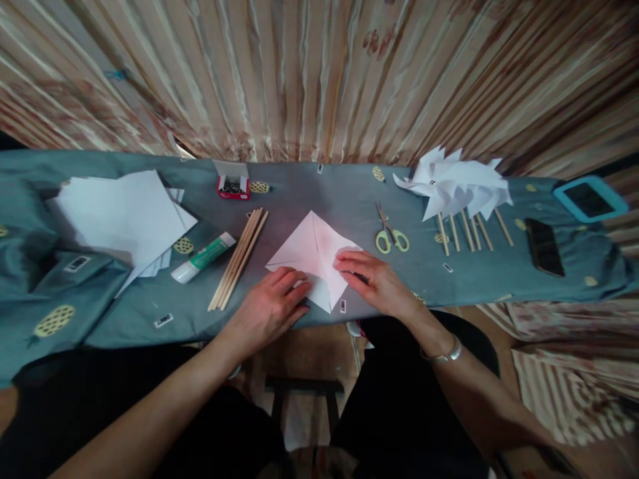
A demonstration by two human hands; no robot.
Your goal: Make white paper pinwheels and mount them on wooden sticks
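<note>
Creased paper (313, 241) on the tabletop (319, 189)

It lies between wooden sticks (239, 259) and scissors (386, 227). Left hand (272, 303) — grip loosely curled at the lower-left edge; right hand (380, 283) — grip half-spread on the right side; whether either pinches, I cannot tell.

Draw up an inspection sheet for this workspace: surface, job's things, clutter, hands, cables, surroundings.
Surface: grey-green tablecloth with pineapple prints, rumpled at left.
Job's things: creased white paper, corner pointing away from the person.
Clutter: left, paper sheets, glue stick, wooden sticks, open red box; right, scissors, white pinwheels on sticks, phone, blue-framed device.
Hands: left hand and right hand both touch the paper; whether either pinches it is unclear.
Cables: nothing seen.
Surroundings: pleated curtain along the far edge.
</note>
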